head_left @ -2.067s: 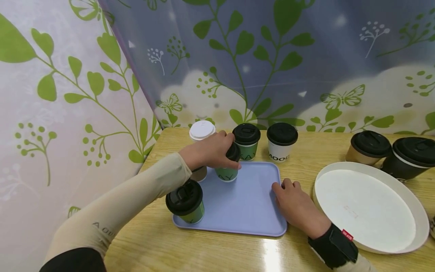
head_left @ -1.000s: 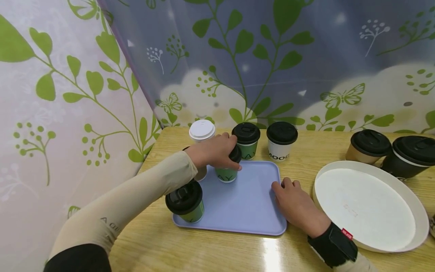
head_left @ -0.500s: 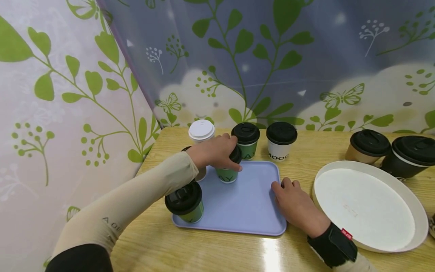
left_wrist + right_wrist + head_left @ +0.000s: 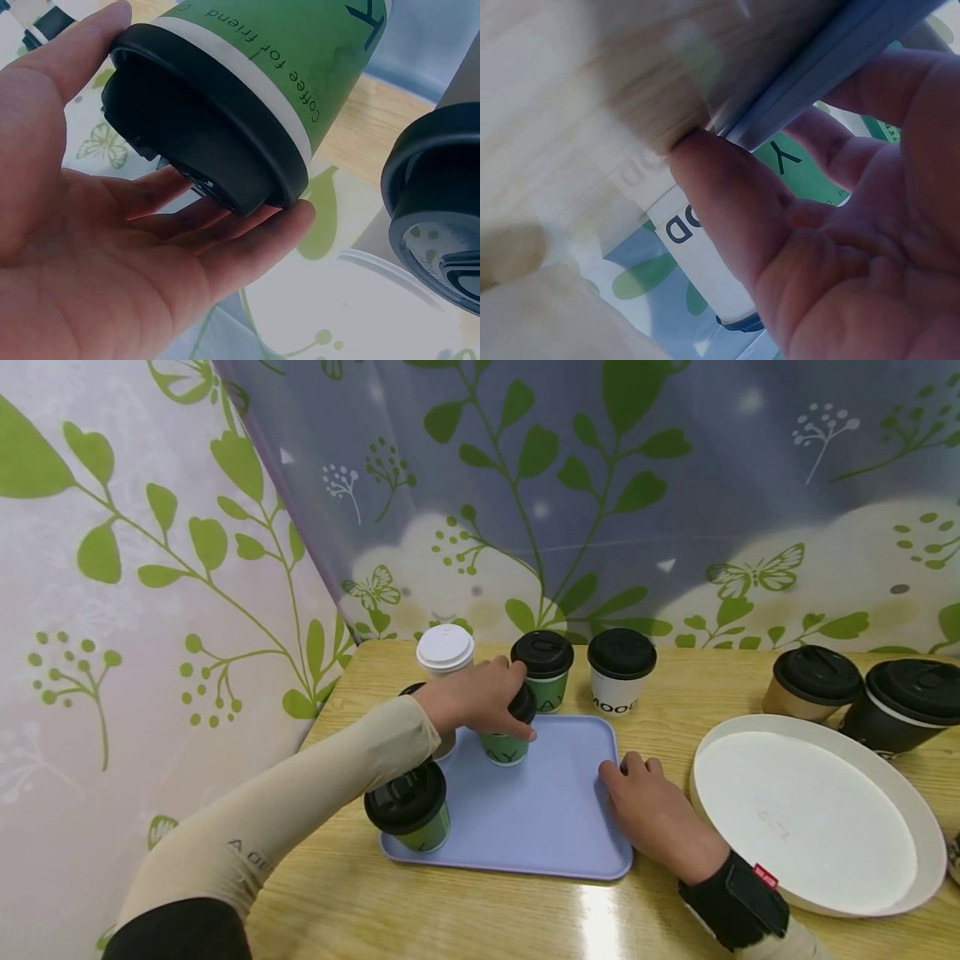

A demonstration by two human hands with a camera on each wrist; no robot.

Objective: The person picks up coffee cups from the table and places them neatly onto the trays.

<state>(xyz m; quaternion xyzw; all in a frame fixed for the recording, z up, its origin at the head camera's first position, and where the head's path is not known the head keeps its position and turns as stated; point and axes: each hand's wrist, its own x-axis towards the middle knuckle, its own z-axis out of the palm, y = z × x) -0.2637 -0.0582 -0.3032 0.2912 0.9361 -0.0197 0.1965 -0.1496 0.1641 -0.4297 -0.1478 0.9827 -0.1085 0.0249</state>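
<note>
My left hand (image 4: pixel 480 697) reaches over a green paper coffee cup (image 4: pixel 505 750) and holds its black lid (image 4: pixel 202 120) between thumb and fingers. This cup stands upright on the left half of a lavender tray (image 4: pixel 536 827). A second green cup (image 4: pixel 422 837) with a black lid sits at the tray's near left corner. Partly behind my left wrist is a brown cup (image 4: pixel 446 745), also dark-lidded. My right hand (image 4: pixel 652 810) grips the tray's right edge; in the right wrist view its fingers lie around the tray rim (image 4: pixel 802 90).
Behind the tray stand a white-lidded cup (image 4: pixel 446 647), a green cup (image 4: pixel 546 692) and a white cup (image 4: pixel 617 692). A round white tray (image 4: pixel 810 827) lies to the right. Beyond it are a tan cup (image 4: pixel 797 704) and a black cup (image 4: pixel 888 731). A patterned cloth rises behind the table.
My left hand and the green cup have shifted slightly to the right and nearer. My right hand has kept its place on the tray's edge.
</note>
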